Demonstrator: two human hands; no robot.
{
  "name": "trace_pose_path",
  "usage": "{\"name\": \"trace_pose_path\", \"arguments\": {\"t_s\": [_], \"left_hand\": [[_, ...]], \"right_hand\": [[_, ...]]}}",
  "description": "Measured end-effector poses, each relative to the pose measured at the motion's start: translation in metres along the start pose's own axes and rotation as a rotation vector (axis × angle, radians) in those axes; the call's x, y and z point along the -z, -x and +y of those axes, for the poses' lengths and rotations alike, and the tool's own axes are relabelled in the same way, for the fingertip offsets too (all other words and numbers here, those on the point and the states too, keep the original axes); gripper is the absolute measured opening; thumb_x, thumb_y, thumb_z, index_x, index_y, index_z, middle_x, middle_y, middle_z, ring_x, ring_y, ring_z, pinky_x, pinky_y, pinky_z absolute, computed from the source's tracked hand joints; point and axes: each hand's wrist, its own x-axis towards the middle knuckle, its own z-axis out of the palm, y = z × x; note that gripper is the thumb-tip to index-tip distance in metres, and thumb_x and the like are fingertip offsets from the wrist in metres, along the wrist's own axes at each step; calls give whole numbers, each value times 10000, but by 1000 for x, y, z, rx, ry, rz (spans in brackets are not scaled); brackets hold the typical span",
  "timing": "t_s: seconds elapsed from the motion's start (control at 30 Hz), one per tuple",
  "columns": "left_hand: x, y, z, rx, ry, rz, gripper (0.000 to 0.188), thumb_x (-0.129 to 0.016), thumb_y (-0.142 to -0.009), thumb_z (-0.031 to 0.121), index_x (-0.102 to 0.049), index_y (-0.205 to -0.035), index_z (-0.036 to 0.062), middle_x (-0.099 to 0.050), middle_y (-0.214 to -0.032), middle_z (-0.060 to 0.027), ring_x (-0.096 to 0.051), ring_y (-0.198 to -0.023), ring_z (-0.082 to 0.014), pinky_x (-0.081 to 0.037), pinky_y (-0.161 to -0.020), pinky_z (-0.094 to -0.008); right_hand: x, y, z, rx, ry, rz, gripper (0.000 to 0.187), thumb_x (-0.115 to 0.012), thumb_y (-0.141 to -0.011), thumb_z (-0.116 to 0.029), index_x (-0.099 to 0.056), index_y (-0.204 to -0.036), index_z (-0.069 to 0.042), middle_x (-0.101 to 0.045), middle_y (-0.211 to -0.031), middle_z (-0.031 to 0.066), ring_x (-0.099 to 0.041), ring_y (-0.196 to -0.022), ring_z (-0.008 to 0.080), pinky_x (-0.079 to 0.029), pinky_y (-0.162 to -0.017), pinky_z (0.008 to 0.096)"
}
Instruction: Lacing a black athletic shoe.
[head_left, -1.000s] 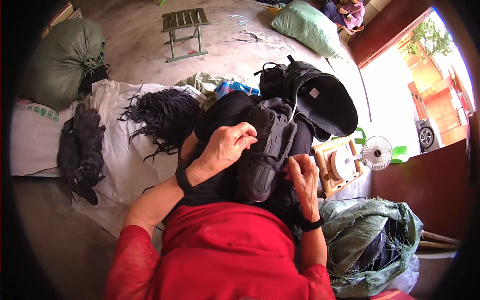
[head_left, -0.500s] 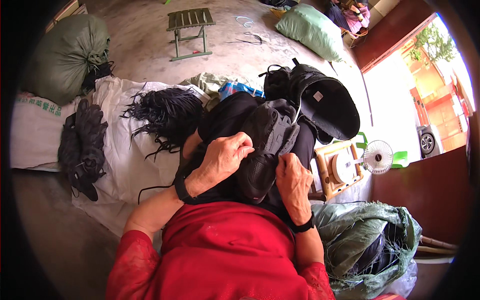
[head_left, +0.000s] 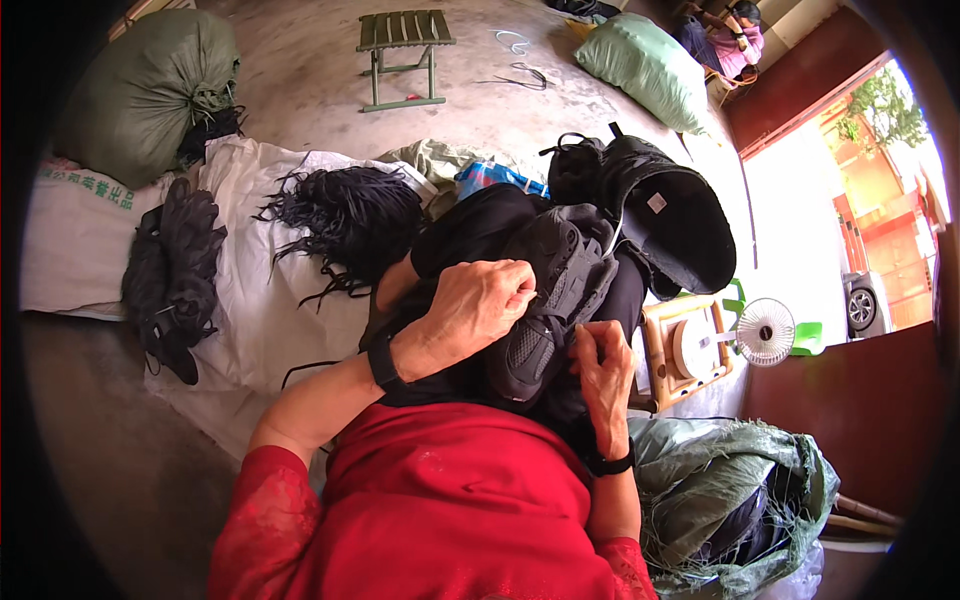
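A black shoe lies across my lap with its toe toward me. My left hand is closed in a pinch just above the shoe's left side; what sits between its fingertips is too small to make out. My right hand is at the right of the toe, thumb and forefinger bent together, and whatever they hold cannot be made out. Beyond the shoe, on my knees, rests a large black rounded piece with a small white label inside. A heap of black laces lies to the left.
Black shoes lie on white sacking at left, near a stuffed green sack. A folding stool stands ahead. At right are a small fan on a bamboo stool and an open green sack. A person sits far right.
My left hand has lifted and moved right, over the shoe. My right hand has moved slightly down and right, its fingers turned more upward. The whole view has shifted a little.
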Motion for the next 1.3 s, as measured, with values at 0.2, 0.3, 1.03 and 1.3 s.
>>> {"name": "trace_pose_path", "arguments": {"t_s": [0.2,0.3,1.03,1.3], "left_hand": [[-8,-5,15,-409,-610,-77,43,-600,-745,123,-570,-750,92,-497,-667,-14,-577,-600,-151,-416,-568,-282],[-6,-11,20,-663,-835,-177,55,-603,-746,131,-569,-753,88,-469,-655,13,-554,-596,-124,-388,-561,-260],[3,-49,-9,-618,-233,-423,245,-744,-704,208,-527,-765,113,-522,-801,-10,-531,-898,-182,-441,-672,-326],[-3,-50,-8,-539,-180,-472,166,-746,-706,184,-632,-816,133,-555,-868,5,-531,-951,-200,-435,-742,-350]], "right_hand": [[3,-1,2,10,-17,-22,128,-629,-915,-100,-561,-852,-12,-598,-574,67,-573,-475,117,-445,-456,260],[4,-1,2,-46,-8,-39,97,-647,-895,-91,-580,-874,-24,-649,-717,90,-609,-535,157,-473,-489,290],[35,-63,-11,687,572,-515,126,-677,-776,-185,-658,-748,-63,-593,-759,60,-555,-842,265,-435,-759,377],[40,-86,-21,84,-6,-518,160,-648,-825,-170,-661,-776,-19,-661,-773,70,-623,-743,203,-499,-653,329]]}}
